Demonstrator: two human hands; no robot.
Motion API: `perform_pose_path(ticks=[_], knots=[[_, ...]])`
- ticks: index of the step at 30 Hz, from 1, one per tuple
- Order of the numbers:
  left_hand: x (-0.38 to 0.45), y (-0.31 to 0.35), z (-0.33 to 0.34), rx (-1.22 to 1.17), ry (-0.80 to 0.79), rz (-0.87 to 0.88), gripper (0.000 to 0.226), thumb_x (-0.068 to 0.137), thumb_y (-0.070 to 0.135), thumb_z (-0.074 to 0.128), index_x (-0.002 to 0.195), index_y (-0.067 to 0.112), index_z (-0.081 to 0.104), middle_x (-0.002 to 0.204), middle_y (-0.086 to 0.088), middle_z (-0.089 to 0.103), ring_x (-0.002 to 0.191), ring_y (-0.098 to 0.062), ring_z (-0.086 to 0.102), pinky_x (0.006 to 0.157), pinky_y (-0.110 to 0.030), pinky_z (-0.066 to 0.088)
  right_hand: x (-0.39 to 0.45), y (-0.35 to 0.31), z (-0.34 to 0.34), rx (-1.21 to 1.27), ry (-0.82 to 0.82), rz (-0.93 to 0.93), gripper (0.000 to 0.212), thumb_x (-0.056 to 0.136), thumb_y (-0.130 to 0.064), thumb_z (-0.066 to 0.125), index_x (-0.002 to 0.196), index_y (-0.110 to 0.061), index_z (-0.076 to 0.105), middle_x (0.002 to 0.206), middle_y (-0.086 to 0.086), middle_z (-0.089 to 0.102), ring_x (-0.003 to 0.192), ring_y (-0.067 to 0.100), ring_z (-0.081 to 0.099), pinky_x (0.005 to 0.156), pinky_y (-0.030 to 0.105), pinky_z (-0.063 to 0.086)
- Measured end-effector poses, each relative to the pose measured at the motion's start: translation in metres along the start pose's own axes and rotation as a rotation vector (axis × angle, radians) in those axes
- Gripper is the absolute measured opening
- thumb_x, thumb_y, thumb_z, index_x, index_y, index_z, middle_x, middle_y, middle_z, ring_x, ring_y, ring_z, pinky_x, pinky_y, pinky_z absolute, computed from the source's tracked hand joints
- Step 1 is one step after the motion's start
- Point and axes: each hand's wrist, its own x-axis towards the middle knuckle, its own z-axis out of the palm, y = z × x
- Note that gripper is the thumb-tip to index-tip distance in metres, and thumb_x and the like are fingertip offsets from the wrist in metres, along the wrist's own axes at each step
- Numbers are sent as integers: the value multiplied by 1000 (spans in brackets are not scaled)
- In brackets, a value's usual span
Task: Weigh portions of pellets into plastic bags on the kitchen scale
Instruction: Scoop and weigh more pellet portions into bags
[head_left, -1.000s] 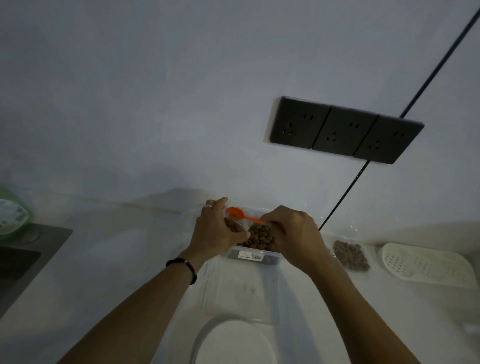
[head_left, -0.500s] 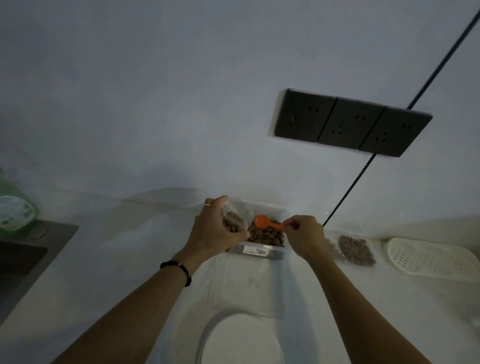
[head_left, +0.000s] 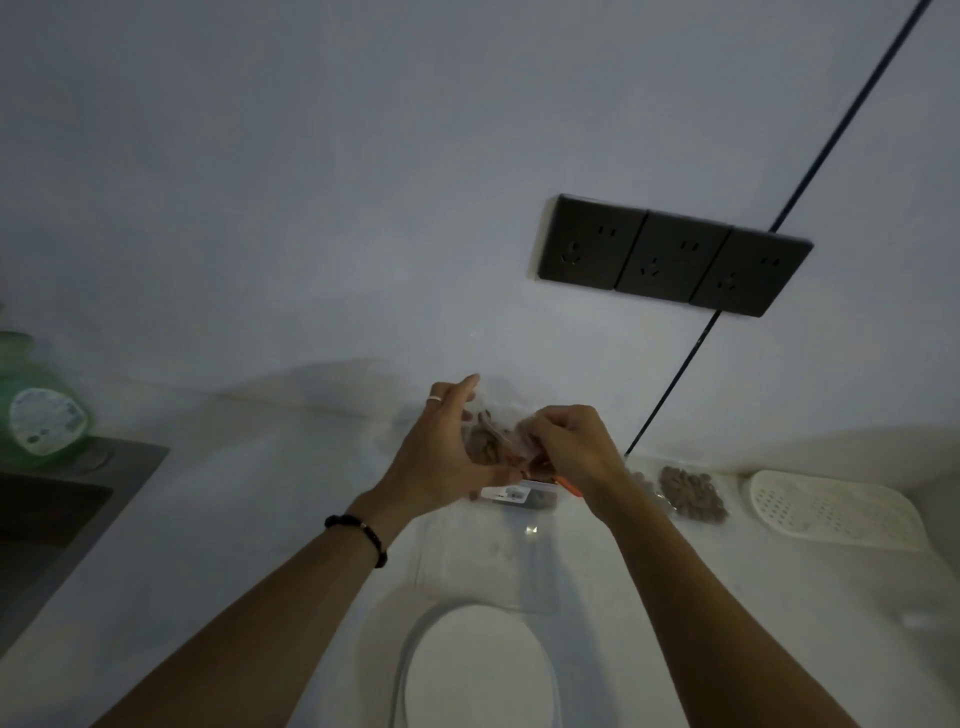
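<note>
My left hand (head_left: 441, 457) holds a small clear plastic bag (head_left: 485, 441) partly filled with brown pellets, just above the clear pellet container (head_left: 519, 497). My right hand (head_left: 571, 447) has its fingers curled on the bag's right top edge. An end of the orange scoop (head_left: 570, 487) shows under my right hand; whether that hand holds it I cannot tell. The round white kitchen scale (head_left: 478, 670) sits at the near edge of the counter with nothing on it.
A filled pellet bag (head_left: 691, 492) and a white perforated tray (head_left: 831, 509) lie to the right. A flat clear plastic piece (head_left: 488, 564) lies between container and scale. At the left are a dark sink (head_left: 52, 499) and a green bottle (head_left: 36, 410). Black wall sockets (head_left: 670, 254) and a cable are behind.
My right hand has brought the orange scoop down from over the container and moved left onto the bag's top. My left hand has kept hold of the bag and raised it slightly.
</note>
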Motion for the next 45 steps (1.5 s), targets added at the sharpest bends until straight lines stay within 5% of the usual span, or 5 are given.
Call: perform_pose_path(ticks=[16,22,29,37,45], knots=[[-76,69,8,-193,-234,-192,9,88,11,67,94,17,64,79,-4,66,70,-18,65,72,-30,57,-119,32,-62,407,-29,24,29,100,-8,41,86,2,64,82,20,69,62,24,58,57,30,52],[-104,64,27,31,-287,-205,10,90,3,59,91,9,66,88,-3,66,63,-11,62,61,-20,52,-157,72,-60,156,35,46,31,94,-33,58,93,-4,66,81,12,72,63,24,67,57,28,55],[-98,38,54,141,-404,-186,9,88,11,65,89,20,65,81,-3,67,68,-11,64,61,-19,50,-170,129,-42,77,69,193,29,90,-19,64,81,8,62,71,16,69,56,20,64,60,28,58],[-101,6,77,252,-435,-17,23,89,13,63,111,17,67,105,2,64,94,-11,61,87,-28,52,-174,158,-28,73,100,360,31,91,-21,64,82,9,62,66,11,64,53,16,59,52,22,51],[-131,1,56,373,-268,74,36,92,23,58,126,12,60,123,-7,56,114,-22,51,96,-38,45,-176,161,-20,-264,292,352,45,95,-40,52,125,-7,55,118,10,64,105,27,61,91,36,48]])
